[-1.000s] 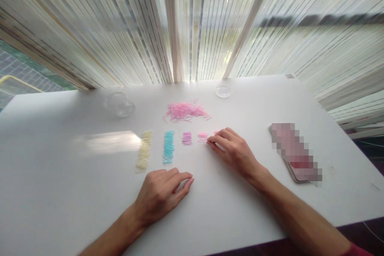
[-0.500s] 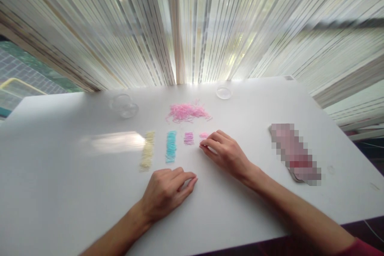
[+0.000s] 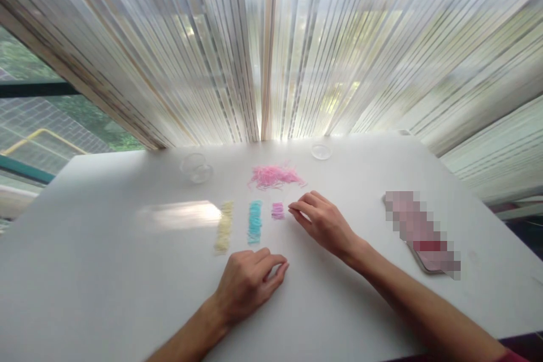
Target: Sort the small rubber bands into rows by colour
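My right hand (image 3: 324, 220) is closed in a pinch just right of a short row of purple sticks (image 3: 278, 211). Whatever its fingertips hold, if anything, is too small to make out. The hand hides the spot beyond its fingers. My left hand (image 3: 250, 283) rests nearer, below the rows, thumb and forefinger tips together; I cannot see anything between them. Left of the purple row lie a longer row of blue sticks (image 3: 254, 222) and one of pale yellow sticks (image 3: 224, 228). A loose pile of thin pink sticks (image 3: 275, 176) lies behind them.
Clear round dishes (image 3: 198, 169) stand at the back left of the white table (image 3: 106, 283), and a clear round lid (image 3: 321, 151) at the back right. A blurred-out phone-like object (image 3: 419, 232) lies to the right. Striped curtains (image 3: 220, 51) hang behind.
The view has tilted up and turned slightly left, so everything sits lower and mostly farther right. A small pink row beside the purple one is now hidden behind my right hand. Both hands keep their pinch.
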`<state>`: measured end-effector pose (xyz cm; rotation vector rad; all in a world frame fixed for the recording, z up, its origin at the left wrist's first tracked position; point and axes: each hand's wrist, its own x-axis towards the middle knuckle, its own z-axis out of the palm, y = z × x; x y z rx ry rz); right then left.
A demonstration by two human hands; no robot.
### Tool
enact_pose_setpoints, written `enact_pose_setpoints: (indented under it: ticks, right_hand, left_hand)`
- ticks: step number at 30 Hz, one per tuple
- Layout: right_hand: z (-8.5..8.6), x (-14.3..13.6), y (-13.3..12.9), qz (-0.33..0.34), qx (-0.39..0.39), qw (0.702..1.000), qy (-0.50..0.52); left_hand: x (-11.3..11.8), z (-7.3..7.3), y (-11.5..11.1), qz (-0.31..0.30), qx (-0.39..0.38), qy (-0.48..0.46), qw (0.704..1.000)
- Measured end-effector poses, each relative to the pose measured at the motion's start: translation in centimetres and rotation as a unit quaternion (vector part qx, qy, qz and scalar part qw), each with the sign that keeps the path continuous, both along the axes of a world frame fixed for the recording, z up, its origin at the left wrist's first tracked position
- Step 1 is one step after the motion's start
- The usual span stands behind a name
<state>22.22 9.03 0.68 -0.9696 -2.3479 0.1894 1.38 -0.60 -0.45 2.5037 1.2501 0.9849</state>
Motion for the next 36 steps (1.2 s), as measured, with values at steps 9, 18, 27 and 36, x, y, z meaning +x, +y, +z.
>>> enact_pose_setpoints:
  ticks: [9,18,27,36]
  right_hand:
    - [-0.1,4.7,5.3,-0.189,-0.140,0.944,0.233]
    - [-1.7,5.5,5.6,-0.219,-0.175,0.915,0.290]
    - [-1.5,5.6,5.7,-0.211,-0.190,0.906,0.313]
    - [-1.6,5.6,5.8,-0.205,-0.198,0.906,0.314]
  left_hand:
    - [-0.3,-0.3,0.5,0.006,0.012,-0.001,1.000]
    - [-2.8,4.0,3.1,0.024,-0.096,0.055,0.994]
    - [-3.7,6.9,15.0,0.243,-0.298,0.278,0.880]
    - [0.1,5.8,18.5,0.227,-0.301,0.295,0.878]
